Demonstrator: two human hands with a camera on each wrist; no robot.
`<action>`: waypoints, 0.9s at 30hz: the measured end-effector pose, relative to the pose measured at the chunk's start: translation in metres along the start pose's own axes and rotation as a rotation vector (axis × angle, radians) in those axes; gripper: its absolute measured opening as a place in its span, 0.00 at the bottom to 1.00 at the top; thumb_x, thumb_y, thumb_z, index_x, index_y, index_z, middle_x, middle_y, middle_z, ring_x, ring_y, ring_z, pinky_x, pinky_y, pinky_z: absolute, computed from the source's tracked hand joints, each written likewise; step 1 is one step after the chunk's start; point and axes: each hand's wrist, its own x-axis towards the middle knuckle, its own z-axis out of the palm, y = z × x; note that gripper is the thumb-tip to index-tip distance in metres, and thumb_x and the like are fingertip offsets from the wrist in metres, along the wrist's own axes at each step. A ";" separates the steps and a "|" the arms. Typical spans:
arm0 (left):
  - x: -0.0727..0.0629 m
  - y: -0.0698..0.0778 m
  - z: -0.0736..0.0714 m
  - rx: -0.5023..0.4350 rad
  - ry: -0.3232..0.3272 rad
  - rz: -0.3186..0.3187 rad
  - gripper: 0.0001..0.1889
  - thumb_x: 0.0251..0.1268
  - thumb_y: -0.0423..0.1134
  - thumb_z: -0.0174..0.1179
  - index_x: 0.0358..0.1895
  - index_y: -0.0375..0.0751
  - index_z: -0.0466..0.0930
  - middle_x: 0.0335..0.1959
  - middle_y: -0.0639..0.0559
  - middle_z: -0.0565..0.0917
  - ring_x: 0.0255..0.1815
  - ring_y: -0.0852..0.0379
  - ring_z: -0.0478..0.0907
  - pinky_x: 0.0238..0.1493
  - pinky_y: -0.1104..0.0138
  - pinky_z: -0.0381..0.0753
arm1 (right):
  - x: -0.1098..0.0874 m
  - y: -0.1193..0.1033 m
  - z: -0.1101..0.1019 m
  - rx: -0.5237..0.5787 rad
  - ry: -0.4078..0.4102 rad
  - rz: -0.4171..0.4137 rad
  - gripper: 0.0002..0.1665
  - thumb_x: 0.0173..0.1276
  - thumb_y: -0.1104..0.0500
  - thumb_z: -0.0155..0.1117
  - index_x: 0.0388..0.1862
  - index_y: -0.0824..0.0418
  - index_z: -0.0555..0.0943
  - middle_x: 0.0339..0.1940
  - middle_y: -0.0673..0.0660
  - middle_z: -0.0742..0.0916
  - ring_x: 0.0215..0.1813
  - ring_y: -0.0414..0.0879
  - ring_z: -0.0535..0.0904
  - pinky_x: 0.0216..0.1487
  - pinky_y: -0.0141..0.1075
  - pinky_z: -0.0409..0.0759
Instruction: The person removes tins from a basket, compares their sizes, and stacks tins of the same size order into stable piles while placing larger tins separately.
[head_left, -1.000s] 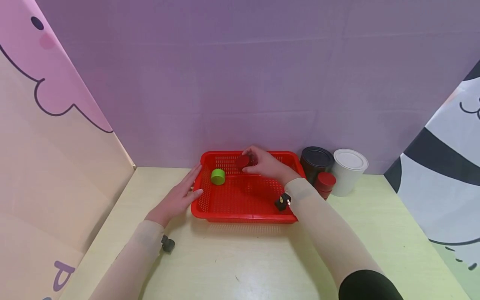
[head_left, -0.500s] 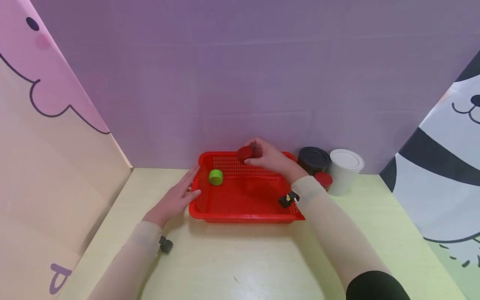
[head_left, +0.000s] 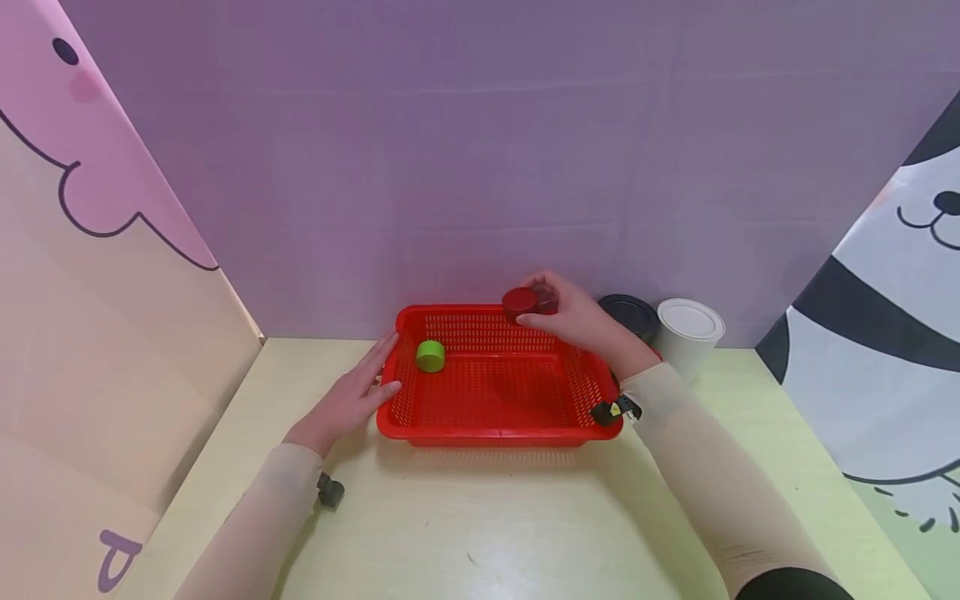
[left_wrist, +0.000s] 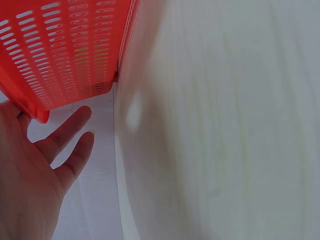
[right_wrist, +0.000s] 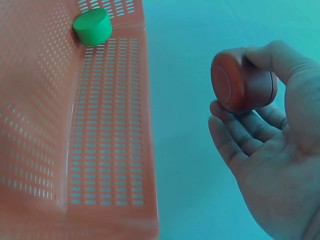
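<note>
My right hand [head_left: 581, 321] grips a small red round container [head_left: 520, 303] over the back rim of a red plastic basket [head_left: 495, 434]. In the right wrist view the container [right_wrist: 226, 82] is tipped on its side, thumb on top and fingertips below, apart from the basket wall. A small bright green round container [head_left: 431, 357] sits inside the basket towards the back left corner. My left hand [head_left: 348, 407] rests at the basket's left rim with fingers extended; in the left wrist view two fingers [left_wrist: 70, 131] stick out below that rim.
Behind my right forearm stand a black-lidded canister [head_left: 628, 317] and a white canister [head_left: 688, 333]. A purple wall [head_left: 450, 167] closes off the back, right behind the basket. The pale tabletop [head_left: 465, 517] extends in front of it.
My right hand has lifted the red container out of the basket and carried it right over the back rim. My left hand stays at the left rim. My forearm now mostly hides another red container.
</note>
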 end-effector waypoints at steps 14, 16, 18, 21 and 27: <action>0.003 -0.003 0.002 -0.019 -0.003 0.005 0.47 0.81 0.69 0.54 0.93 0.69 0.40 0.93 0.68 0.43 0.76 0.43 0.75 0.65 0.42 0.86 | -0.057 0.016 -0.033 0.015 0.187 0.012 0.33 0.76 0.59 0.76 0.75 0.59 0.73 0.65 0.61 0.86 0.61 0.57 0.83 0.58 0.38 0.82; 0.004 -0.003 0.002 -0.021 -0.004 0.006 0.46 0.82 0.68 0.55 0.93 0.70 0.40 0.93 0.68 0.43 0.75 0.43 0.75 0.65 0.42 0.86 | -0.065 0.019 -0.037 0.020 0.219 0.011 0.33 0.76 0.59 0.75 0.75 0.60 0.73 0.66 0.61 0.86 0.61 0.56 0.83 0.57 0.32 0.82; 0.004 -0.003 0.002 -0.024 -0.005 0.007 0.46 0.83 0.65 0.56 0.93 0.70 0.41 0.93 0.69 0.43 0.75 0.43 0.76 0.65 0.42 0.86 | -0.072 0.023 -0.041 0.024 0.243 0.011 0.33 0.77 0.60 0.74 0.76 0.61 0.72 0.66 0.62 0.86 0.62 0.56 0.83 0.57 0.28 0.81; 0.004 -0.003 0.002 -0.022 -0.005 0.004 0.45 0.84 0.59 0.58 0.93 0.70 0.40 0.93 0.68 0.43 0.75 0.43 0.76 0.65 0.41 0.86 | -0.081 0.030 -0.048 0.022 0.274 0.019 0.34 0.78 0.60 0.74 0.77 0.63 0.71 0.67 0.63 0.85 0.64 0.58 0.83 0.57 0.25 0.81; 0.004 -0.002 0.001 -0.022 -0.008 -0.001 0.46 0.84 0.55 0.59 0.93 0.70 0.41 0.93 0.67 0.43 0.75 0.42 0.76 0.65 0.42 0.86 | -0.098 0.042 -0.059 -0.026 0.312 0.057 0.35 0.79 0.57 0.73 0.78 0.63 0.69 0.67 0.62 0.84 0.67 0.60 0.82 0.56 0.22 0.80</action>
